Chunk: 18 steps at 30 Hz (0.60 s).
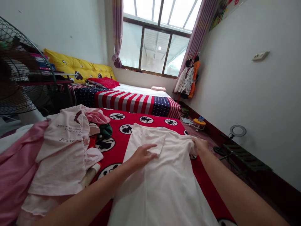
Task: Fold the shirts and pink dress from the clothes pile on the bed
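Since rumpled white fabric garment lies spread over red cartoon-print blanket, gets flat support I guess; right hand grips garment's far right corner, probably for tension; left hand half-open at garment's folded flap, maybe steadying.

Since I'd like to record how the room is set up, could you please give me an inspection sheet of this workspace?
Surface: red cloth with dark figures in white circles.
Job's things: white garment spread on the cloth, with a folded flap near its upper part.
Clutter: clothes heaped at the left, including a printed pale shirt and a pink garment.
Hands: left hand at the flap, thumb and fingers parted; right hand closed on the garment's upper right edge.
Cables: white cord hanging at the left, its ends unclear.
Surroundings: fan at the left, bed below the window, ring light at the right.
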Each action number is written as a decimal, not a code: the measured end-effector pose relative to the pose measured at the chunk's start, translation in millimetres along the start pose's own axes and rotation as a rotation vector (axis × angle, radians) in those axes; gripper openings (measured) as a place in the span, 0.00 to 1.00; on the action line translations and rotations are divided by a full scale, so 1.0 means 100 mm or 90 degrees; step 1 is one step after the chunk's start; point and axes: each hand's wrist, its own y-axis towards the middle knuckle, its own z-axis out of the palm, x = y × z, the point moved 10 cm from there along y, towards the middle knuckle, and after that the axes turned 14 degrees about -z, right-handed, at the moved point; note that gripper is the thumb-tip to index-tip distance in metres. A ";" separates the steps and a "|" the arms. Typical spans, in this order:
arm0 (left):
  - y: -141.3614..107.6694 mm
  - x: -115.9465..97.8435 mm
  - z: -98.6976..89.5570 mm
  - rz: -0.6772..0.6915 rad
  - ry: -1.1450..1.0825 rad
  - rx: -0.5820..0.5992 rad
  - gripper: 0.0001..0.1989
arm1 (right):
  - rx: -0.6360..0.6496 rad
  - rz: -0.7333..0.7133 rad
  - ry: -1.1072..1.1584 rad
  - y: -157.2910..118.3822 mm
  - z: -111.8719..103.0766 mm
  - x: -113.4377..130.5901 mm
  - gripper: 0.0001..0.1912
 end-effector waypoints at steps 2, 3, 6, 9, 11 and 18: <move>0.07 0.04 -0.06 -0.071 -0.161 -0.002 0.26 | 0.035 -0.022 0.051 -0.07 0.16 0.41 0.14; 0.10 0.08 -0.08 -0.109 -0.244 -0.002 0.28 | 0.064 -0.050 0.083 -0.14 0.23 0.65 0.16; 0.22 0.21 -0.05 -0.210 -0.460 0.023 0.32 | 0.199 -0.183 0.184 -0.52 0.31 1.39 0.25; 0.33 0.32 0.04 -0.262 -0.587 0.072 0.30 | 0.327 -0.395 0.146 -1.14 0.08 1.76 0.25; 0.37 0.40 0.03 -0.276 -0.591 0.060 0.29 | 0.356 -0.388 -0.010 -1.46 -0.15 1.45 0.21; 0.42 0.37 -0.01 -0.262 -0.402 -0.022 0.27 | 0.432 -0.218 -0.348 -2.24 -0.91 -0.01 0.21</move>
